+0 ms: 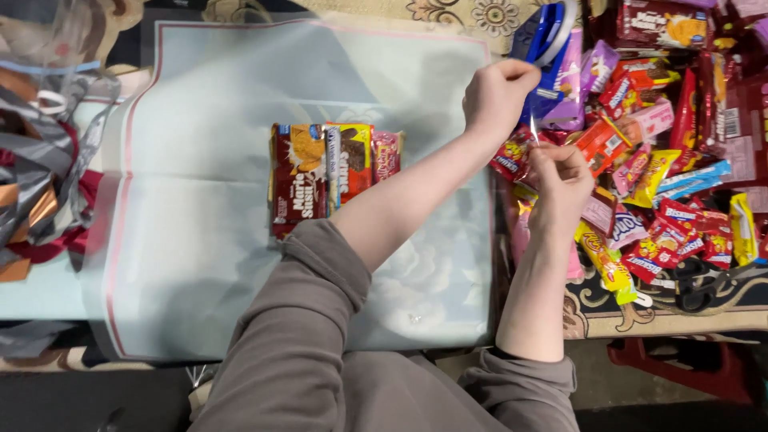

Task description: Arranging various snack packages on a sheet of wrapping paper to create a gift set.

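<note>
Head view: four snack packets [332,172] lay arranged on the pale blue wrapping sheet [192,264]. Both hands, left [498,94] and right [560,180], pinched clear tape [534,128] from the blue dispenser [548,36]; the snack pile [664,160] remained unwrapped.

A patterned cream carpet [480,12] is covering the floor, a dark red stool [680,364] is standing at its lower right edge.
</note>
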